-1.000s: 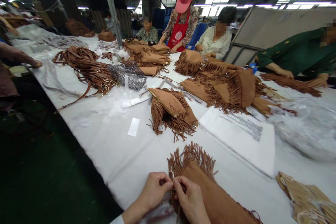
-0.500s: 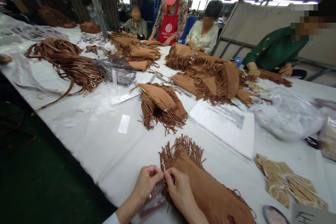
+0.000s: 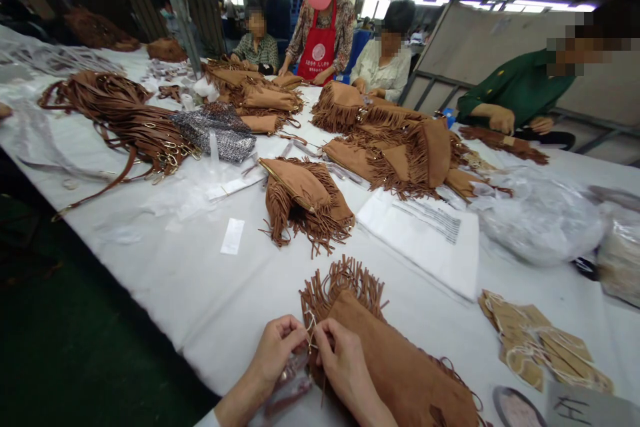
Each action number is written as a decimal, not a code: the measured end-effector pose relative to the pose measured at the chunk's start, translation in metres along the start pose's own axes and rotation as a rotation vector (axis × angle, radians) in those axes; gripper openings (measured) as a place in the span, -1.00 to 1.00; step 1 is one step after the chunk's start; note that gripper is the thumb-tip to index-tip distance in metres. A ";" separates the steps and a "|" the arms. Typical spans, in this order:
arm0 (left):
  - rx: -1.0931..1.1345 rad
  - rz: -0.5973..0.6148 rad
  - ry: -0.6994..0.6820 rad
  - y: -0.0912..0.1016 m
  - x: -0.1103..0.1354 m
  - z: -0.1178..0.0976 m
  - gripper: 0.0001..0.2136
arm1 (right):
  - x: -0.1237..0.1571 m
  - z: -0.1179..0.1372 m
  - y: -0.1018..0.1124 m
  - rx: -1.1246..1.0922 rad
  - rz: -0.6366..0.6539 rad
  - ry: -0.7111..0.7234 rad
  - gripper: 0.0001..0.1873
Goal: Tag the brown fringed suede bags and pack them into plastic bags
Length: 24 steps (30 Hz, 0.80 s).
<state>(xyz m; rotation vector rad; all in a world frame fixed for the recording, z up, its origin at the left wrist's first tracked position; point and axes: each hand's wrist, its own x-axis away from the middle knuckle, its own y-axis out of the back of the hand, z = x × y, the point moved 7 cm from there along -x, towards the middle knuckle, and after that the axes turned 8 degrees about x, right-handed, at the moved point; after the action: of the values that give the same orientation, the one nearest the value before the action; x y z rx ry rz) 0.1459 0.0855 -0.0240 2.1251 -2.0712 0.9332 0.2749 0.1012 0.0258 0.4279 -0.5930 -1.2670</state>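
A brown fringed suede bag [image 3: 395, 353] lies at the table's near edge, its fringe spread toward the far side. At its left edge is a thin white string [image 3: 311, 321], looped near some small metal hardware. My left hand [image 3: 280, 345] is closed in a pinch on the string, just left of the bag. Pinching the same string from the other side, my right hand [image 3: 340, 350] rests against the bag's left edge. Below my hands lies a clear plastic wrapper [image 3: 290, 387] with something reddish-brown inside, partly covered by my left hand.
Another fringed bag [image 3: 300, 193] lies ahead, with a pile of bags [image 3: 395, 140] beyond. Brown straps [image 3: 125, 120] are heaped left. Tan tags with strings [image 3: 540, 340], a printed white bag [image 3: 420, 233] and clear plastic [image 3: 540, 213] lie right. Several people work across the table.
The white string now shows a wider loop between my fingers, which have moved slightly apart. Across the table, the hand of the person in green has shifted right. The whole view has shifted a little.
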 end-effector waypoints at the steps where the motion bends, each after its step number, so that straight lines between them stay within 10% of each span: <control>1: 0.050 0.014 0.005 -0.003 0.001 0.000 -0.80 | 0.000 -0.001 0.000 -0.039 0.005 -0.020 -0.69; 8: 0.455 0.196 0.101 -0.043 0.006 -0.005 -0.77 | -0.002 -0.002 0.005 -0.568 0.089 -0.171 -0.64; 15: 0.586 0.068 0.168 -0.022 -0.009 -0.007 -0.73 | 0.014 -0.012 -0.005 -1.090 0.183 -0.378 -0.68; 24: 0.646 -0.043 0.240 -0.005 -0.012 -0.001 -0.84 | 0.013 0.008 -0.001 -0.333 0.067 0.014 -0.67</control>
<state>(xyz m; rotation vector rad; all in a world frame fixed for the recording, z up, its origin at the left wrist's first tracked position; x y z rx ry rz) 0.1508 0.0975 -0.0271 2.1293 -1.7521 1.9478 0.2721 0.0888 0.0337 0.1382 -0.3711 -1.2690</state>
